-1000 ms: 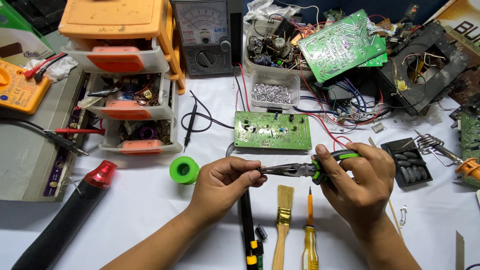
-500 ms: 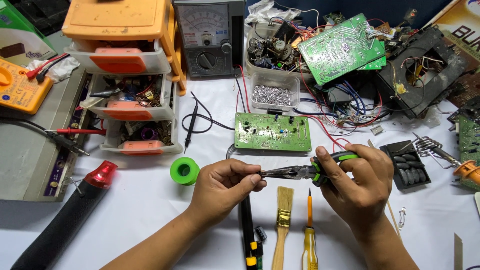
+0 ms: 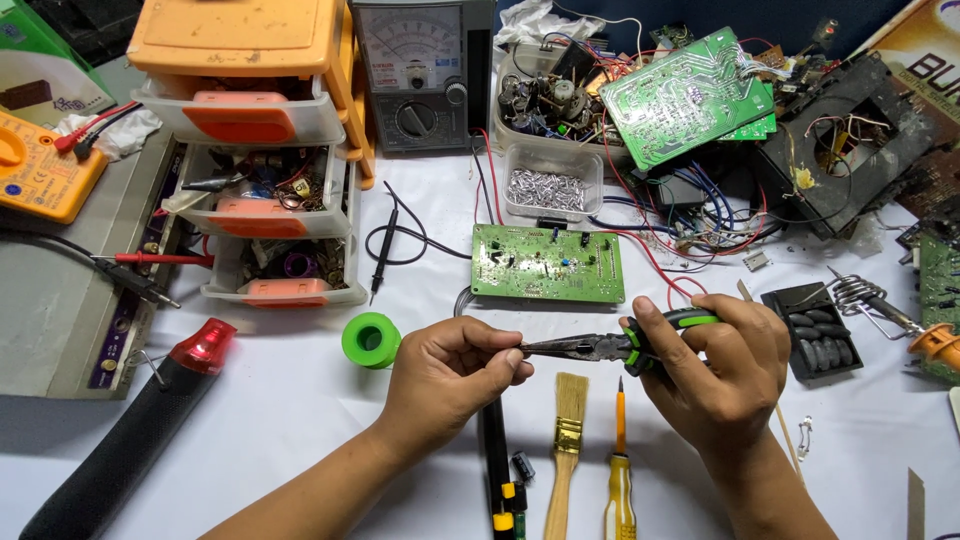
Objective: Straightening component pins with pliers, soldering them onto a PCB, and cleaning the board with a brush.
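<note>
Centre frame: right hand clamped round green-handled needle-nose pliers, rigid, light steel, best held by handles; left hand pinches their tip.

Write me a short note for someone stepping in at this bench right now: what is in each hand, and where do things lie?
Right hand: grips the green-and-black handled needle-nose pliers, held level.
Left hand: fingertips pinch at the plier tips; whatever sits there is too small to tell.
Green rectangular circuit board lies flat just beyond the hands.
Wooden-handled flat brush and yellow-handled screwdriver lie below the pliers.
Done or left: cannot tell.
</note>
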